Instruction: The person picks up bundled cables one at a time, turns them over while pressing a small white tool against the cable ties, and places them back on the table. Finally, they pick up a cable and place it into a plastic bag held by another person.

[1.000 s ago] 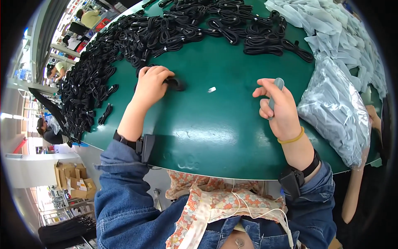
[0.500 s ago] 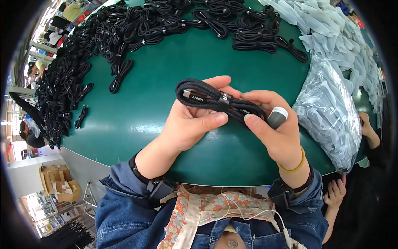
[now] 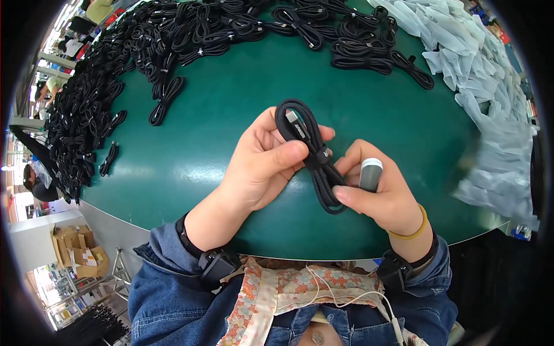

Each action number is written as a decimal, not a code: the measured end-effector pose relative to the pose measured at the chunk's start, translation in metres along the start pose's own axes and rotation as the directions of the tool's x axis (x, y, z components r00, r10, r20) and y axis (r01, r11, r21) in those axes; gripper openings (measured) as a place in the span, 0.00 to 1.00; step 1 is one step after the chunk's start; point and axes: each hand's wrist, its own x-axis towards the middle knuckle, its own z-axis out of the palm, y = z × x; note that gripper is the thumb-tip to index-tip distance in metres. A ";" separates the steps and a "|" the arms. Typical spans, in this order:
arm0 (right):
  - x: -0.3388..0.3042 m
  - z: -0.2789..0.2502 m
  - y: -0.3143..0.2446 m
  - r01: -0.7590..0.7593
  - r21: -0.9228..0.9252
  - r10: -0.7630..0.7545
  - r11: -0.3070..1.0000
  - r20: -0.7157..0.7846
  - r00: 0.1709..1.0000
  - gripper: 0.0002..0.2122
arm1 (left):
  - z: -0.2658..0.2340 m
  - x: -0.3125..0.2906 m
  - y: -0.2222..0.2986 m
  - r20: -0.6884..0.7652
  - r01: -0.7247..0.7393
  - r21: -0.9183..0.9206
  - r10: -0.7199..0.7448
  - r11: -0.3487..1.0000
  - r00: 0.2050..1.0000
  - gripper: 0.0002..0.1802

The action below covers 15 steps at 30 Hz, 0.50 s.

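Your left grip is clamped on the coiled cable, thumb in front and fingers behind, close to the strap. Your right grip is closed around a grey, white-ended cylinder, and its thumb touches the cable's lower end. The cable is between both grips, above the counter, tilted with its upper loop to your left. The plug lies inside that loop.

Note the following risks:

1. Strap shift. Your left thumb presses near the strap. Sideways force there could slide it along the coil, and the loops could then spread.

2. Plug release. Twisting the upper loop could free the plug from its place, since the loop encloses it only loosely.

3. Cylinder drop. Your right grip serves two things at once. If you relax it to adjust the cable, the cylinder could slip out.

4. Contact. The cylinder stands just beside the lower loop; a wrist turn could knock the two together.

5. Mixing. Black cables form a pile beyond your hands. A cable laid down against it would be hard to tell apart.

6. Pouch fall. Blurred pouches lie near the right-hand edge; a bump could tip some off.
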 end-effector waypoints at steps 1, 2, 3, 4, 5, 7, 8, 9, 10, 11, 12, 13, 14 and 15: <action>0.001 0.002 0.000 0.012 -0.046 -0.013 0.999 -0.029 0.999 0.08 | 0.003 0.000 0.000 -0.048 0.007 -0.019 -0.008 1.000 0.999 0.18; 0.002 0.003 0.001 0.022 -0.091 -0.028 0.996 -0.059 0.998 0.07 | 0.006 0.000 0.000 -0.095 0.014 -0.038 -0.017 0.999 0.995 0.16; 0.003 0.002 0.001 0.022 -0.089 -0.028 0.996 -0.064 0.998 0.07 | 0.008 -0.001 0.000 -0.142 0.019 -0.057 -0.027 0.998 0.989 0.13; 0.004 0.001 0.001 -0.003 -0.041 0.002 0.999 -0.030 1.000 0.07 | 0.008 -0.001 -0.001 -0.140 0.024 -0.058 -0.032 0.998 0.990 0.13; 0.005 0.000 0.002 -0.030 0.005 0.030 1.000 0.006 1.000 0.08 | 0.007 -0.002 -0.002 -0.127 0.028 -0.071 -0.037 0.997 0.991 0.12; 0.005 0.001 0.001 -0.058 0.051 0.056 0.997 0.044 0.997 0.08 | 0.005 -0.003 -0.004 -0.103 0.031 -0.095 -0.041 0.995 0.994 0.10; 0.005 0.003 -0.002 -0.085 0.047 0.082 0.995 0.054 0.995 0.08 | 0.004 -0.003 -0.003 -0.103 0.030 -0.095 -0.040 0.995 0.994 0.10; 0.005 0.005 -0.004 -0.113 0.043 0.110 0.993 0.065 0.992 0.09 | 0.002 -0.003 -0.002 -0.041 0.093 -0.103 -0.098 0.990 0.994 0.10; 0.005 0.006 -0.005 -0.141 0.038 0.138 0.989 0.076 0.988 0.09 | 0.000 -0.003 -0.001 0.020 0.156 -0.107 -0.155 0.982 0.988 0.10; 0.006 0.007 -0.003 -0.142 0.038 0.139 0.989 0.077 0.987 0.09 | -0.001 -0.003 -0.001 0.082 0.219 -0.107 -0.211 0.970 0.974 0.11; 0.008 0.008 0.003 -0.056 -0.010 0.057 0.998 0.036 0.998 0.10 | 0.000 -0.004 -0.002 0.081 0.220 -0.110 -0.212 0.969 0.974 0.11; 0.009 0.010 0.007 0.028 -0.062 -0.028 0.998 -0.001 1.000 0.11 | 0.003 -0.005 -0.005 0.038 0.205 -0.095 -0.202 0.974 0.979 0.11; 0.010 0.011 0.009 0.110 -0.116 -0.115 0.987 -0.034 0.993 0.11 | 0.007 -0.006 -0.007 -0.005 0.190 -0.079 -0.191 0.979 0.982 0.12; 0.008 0.011 0.009 0.107 -0.115 -0.112 0.988 -0.036 0.993 0.11 | 0.009 -0.007 -0.009 -0.047 0.176 -0.062 -0.179 0.982 0.983 0.13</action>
